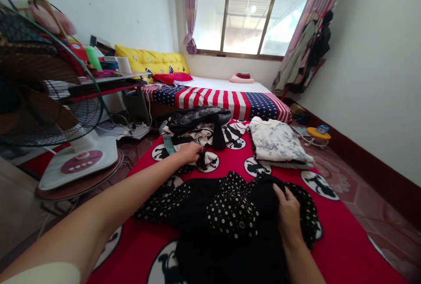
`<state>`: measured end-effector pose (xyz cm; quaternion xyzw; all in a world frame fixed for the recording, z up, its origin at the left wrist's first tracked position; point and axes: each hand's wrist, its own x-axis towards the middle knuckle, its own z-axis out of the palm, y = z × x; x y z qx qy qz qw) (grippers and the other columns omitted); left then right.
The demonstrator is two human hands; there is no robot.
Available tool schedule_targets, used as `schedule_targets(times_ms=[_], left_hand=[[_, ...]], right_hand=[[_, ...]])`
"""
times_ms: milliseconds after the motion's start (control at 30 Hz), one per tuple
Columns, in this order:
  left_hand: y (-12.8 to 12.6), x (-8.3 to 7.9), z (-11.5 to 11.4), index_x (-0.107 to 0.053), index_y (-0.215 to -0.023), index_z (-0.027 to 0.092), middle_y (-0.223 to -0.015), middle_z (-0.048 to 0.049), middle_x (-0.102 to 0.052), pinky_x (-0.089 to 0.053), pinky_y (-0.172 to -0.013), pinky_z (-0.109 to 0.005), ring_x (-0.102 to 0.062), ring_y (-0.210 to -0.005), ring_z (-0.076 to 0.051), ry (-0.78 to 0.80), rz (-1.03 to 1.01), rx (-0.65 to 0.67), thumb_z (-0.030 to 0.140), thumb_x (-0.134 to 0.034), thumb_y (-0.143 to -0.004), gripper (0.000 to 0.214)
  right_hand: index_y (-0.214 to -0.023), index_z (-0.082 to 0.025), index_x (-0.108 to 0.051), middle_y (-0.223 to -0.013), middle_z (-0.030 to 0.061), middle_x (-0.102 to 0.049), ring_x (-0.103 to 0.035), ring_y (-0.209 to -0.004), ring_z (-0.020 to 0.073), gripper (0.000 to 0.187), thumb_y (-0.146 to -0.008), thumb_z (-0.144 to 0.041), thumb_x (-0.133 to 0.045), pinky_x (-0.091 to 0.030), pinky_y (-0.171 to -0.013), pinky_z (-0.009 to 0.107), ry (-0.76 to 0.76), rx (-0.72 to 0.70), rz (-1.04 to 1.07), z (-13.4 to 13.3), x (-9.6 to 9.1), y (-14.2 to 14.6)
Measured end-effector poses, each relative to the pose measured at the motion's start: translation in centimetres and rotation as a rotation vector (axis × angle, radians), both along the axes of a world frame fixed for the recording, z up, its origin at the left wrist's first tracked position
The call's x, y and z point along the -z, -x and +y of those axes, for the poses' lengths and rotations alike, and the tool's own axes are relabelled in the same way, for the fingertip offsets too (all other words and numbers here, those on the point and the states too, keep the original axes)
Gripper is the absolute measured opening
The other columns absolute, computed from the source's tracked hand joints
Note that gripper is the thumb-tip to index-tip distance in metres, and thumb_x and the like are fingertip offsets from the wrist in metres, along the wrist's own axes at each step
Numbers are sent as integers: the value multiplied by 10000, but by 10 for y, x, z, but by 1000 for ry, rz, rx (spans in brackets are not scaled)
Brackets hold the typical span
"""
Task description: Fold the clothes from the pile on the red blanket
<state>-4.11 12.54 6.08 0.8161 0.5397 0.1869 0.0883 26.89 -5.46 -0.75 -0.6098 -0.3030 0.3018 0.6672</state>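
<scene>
A black garment with white polka-dot sleeves and front (233,207) lies spread on the red patterned blanket (342,231), close to me. My right hand (287,207) grips its black cloth near the right shoulder, fingers closed on it. Farther off, my left hand (191,152) is closed by a dark cloth end with a white patch (206,159); whether it pinches this cloth is hard to see. Just beyond that hand lies a loose heap of black, grey and striped clothes (200,121). To the right rests a stack of folded clothes (278,141), a white floral one on top.
On the left, a large fan (82,161) stands on a round stool beside a cluttered desk (108,80). Behind the blanket is a bed with a flag-print cover (217,99). A small yellow stool (318,133) stands at the right, near clothes hanging by the window (304,51).
</scene>
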Motion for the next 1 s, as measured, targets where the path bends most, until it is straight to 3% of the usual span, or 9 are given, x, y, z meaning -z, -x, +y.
schedule_targets(times_ms=[133, 233, 433, 500, 600, 733, 800, 933, 1000], left_hand=[[-7, -8, 28, -623, -1140, 164, -908, -74, -706, -492, -764, -267, -678, -842, -194, -153, -141, -113, 236, -447, -914, 295], [-11, -4, 45, -457, -1336, 94, -1147, -142, -654, -476, -894, -297, -649, -1000, -180, -200, -196, -129, 191, -272, -973, 419], [-21, 54, 27, -599, -1251, 158, -1337, -136, -565, -366, -1088, -436, -482, -1277, -311, -51, -73, 136, 209, -641, -786, 469], [-24, 62, 16, -618, -1243, 146, -1379, -162, -521, -302, -1124, -488, -420, -1323, -356, -7, -37, 189, 240, -668, -771, 484], [-27, 58, -7, -663, -1189, 155, -1428, -142, -478, -307, -1135, -407, -407, -1342, -319, 62, -7, 284, 346, -655, -810, 424], [-20, 47, -63, -580, -1305, 193, -1358, -122, -552, -390, -1066, -375, -508, -1248, -279, 130, -10, 367, 508, -624, -824, 577], [-10, 45, -94, -497, -1381, 201, -1334, -129, -572, -419, -1024, -381, -544, -1200, -284, 197, -28, 351, 465, -693, -770, 694], [18, 36, -142, -684, -1098, 224, -1050, -60, -716, -476, -875, -336, -649, -988, -258, 395, -100, 278, 288, -624, -790, 321], [28, 24, -160, -709, -920, 192, -887, -40, -727, -493, -769, -302, -663, -863, -236, 505, -289, 224, 302, -578, -812, 202]], right_hand=[[-939, -167, -709, -896, 30, -728, -658, -796, 204, 425, -646, -471, -756, -524, -748, 304, -2, -13, 41, 0, 1, 0], [-951, -177, -709, -922, 27, -730, -659, -806, 197, 429, -638, -464, -768, -524, -761, 299, 2, -4, 65, 2, 3, -1], [-927, -175, -712, -853, 14, -722, -655, -750, 182, 403, -626, -435, -779, -530, -709, 289, -36, 16, 81, 5, 5, -2], [-913, -172, -711, -842, 14, -719, -655, -742, 183, 393, -623, -429, -777, -532, -702, 293, -49, 16, 82, 5, 4, -1], [-872, -174, -694, -798, 9, -708, -656, -729, 192, 365, -618, -422, -775, -535, -691, 307, -68, 4, 130, 4, -1, 1], [-825, -186, -656, -755, -24, -674, -622, -666, 154, 334, -602, -392, -796, -523, -652, 279, -129, 21, 232, 1, -6, 5], [-799, -186, -638, -741, -36, -652, -591, -632, 126, 315, -607, -376, -799, -502, -617, 248, -166, 29, 255, 0, -7, 5], [-770, -181, -613, -698, -42, -618, -547, -583, 107, 297, -623, -372, -788, -452, -555, 219, -192, 22, 217, -1, -5, 1], [-813, -174, -630, -736, -24, -640, -563, -604, 121, 321, -633, -391, -783, -461, -567, 232, -178, 7, 169, -3, -4, 1]])
